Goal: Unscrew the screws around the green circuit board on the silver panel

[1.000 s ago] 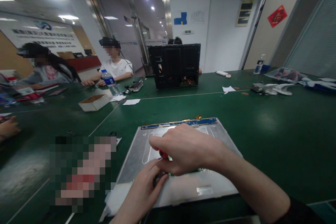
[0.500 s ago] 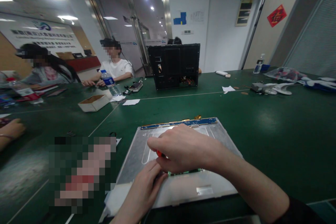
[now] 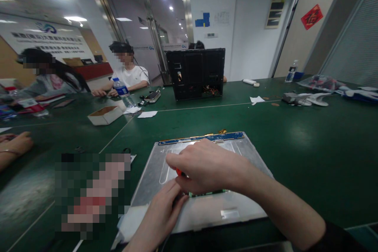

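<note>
A flat silver LCD panel [image 3: 146, 179] lies on the green table before me, its back up. A blue circuit strip [image 3: 233, 137] runs along its far edge. My right hand [image 3: 203, 165] is closed round a screwdriver [image 3: 178, 172], of which only a bit of the red-orange handle shows. Below that fist, part of a green circuit board [image 3: 209, 193] is visible on the panel. My left hand [image 3: 167, 208] rests low on the panel, its fingers drawn together by the right hand. Its fingertips, and the tool's tip, are hidden.
A black monitor housing [image 3: 196, 73] stands upright across the table. A small open box [image 3: 106, 115] and a water bottle [image 3: 122, 90] are at the left. White paper [image 3: 256, 100] and plastic parts [image 3: 305, 99] lie far right. Other people sit along the left and far sides.
My hands and the panel stay almost still. At the left edge, another person's hand has shifted slightly to the right.
</note>
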Demonstrator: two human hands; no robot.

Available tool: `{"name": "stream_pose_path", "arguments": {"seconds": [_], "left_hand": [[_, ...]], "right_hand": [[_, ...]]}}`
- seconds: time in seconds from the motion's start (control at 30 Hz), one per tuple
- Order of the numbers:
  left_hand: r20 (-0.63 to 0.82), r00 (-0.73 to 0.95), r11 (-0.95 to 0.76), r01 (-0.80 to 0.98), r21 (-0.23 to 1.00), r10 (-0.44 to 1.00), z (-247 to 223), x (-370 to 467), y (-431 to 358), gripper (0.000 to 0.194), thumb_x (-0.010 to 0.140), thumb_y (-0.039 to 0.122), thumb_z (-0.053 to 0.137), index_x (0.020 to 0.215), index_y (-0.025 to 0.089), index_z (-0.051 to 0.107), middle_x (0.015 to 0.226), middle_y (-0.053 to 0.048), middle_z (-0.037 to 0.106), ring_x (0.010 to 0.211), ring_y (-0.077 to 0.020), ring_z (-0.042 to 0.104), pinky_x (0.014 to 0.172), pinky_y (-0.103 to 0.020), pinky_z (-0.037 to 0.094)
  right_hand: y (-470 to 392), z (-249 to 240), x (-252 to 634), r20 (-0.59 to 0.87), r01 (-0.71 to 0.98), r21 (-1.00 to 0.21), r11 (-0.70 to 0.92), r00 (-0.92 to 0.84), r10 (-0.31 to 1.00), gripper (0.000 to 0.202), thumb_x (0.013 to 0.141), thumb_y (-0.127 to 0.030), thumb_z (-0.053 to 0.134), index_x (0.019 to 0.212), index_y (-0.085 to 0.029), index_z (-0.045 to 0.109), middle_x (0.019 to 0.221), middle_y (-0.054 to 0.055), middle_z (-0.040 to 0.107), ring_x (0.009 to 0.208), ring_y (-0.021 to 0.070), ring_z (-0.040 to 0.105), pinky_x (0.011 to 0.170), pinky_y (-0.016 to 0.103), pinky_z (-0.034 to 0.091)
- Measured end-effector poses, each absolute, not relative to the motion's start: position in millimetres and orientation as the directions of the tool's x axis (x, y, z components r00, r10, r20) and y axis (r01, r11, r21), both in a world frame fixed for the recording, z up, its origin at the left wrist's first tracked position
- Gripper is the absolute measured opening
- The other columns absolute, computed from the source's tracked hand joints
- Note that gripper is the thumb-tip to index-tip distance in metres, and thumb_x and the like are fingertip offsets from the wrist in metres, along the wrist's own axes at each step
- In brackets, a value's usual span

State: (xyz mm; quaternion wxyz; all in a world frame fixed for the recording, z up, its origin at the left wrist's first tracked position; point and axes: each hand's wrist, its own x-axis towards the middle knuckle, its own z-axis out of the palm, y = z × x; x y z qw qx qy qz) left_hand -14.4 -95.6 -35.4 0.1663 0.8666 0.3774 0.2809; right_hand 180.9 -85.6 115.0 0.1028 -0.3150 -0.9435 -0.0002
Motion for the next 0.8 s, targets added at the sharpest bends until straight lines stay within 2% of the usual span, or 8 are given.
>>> {"name": "stream_pose_path", "arguments": {"seconds": [0.37,0.57,0.8], "left_hand": [[0.326,0.548,-0.631,0.582,0.514,0.771,-37.2,-15.4,-96.2,0.017,0.089,0.020,0.048,0.090,0.021,0.064,0.088,-0.006,0.069,0.079,-0.0220,0.066,0.069,-0.030,0.053],[0.344,0.543,-0.637,0.571,0.518,0.766,-34.8,-13.4,-96.3,0.017,0.089,0.021,0.048,0.087,0.021,0.064,0.085,-0.006,0.069,0.077,-0.0220,0.066,0.068,-0.030,0.053],[0.339,0.572,-0.653,0.537,0.534,0.747,-28.4,-11.7,-96.7,0.019,0.090,0.018,0.046,0.092,0.022,0.064,0.092,-0.006,0.069,0.084,-0.0220,0.065,0.074,-0.031,0.052]], "right_hand": [[-84.3,113.0,181.8,0.202,0.613,-0.066,0.787,-0.765,0.612,0.019,0.089,-0.033,0.050,0.091,-0.018,0.061,0.080,0.006,0.071,0.062,0.0164,0.062,0.046,0.026,0.023],[-85.0,117.6,183.4,0.167,0.613,-0.083,0.785,-0.768,0.618,0.020,0.086,-0.034,0.053,0.091,-0.017,0.061,0.081,0.006,0.071,0.064,0.0170,0.061,0.046,0.027,0.025],[-85.5,119.0,182.7,0.138,0.597,-0.066,0.799,-0.788,0.600,0.013,0.079,-0.023,0.053,0.086,-0.015,0.060,0.083,0.007,0.071,0.063,0.0164,0.062,0.045,0.026,0.024]]}}
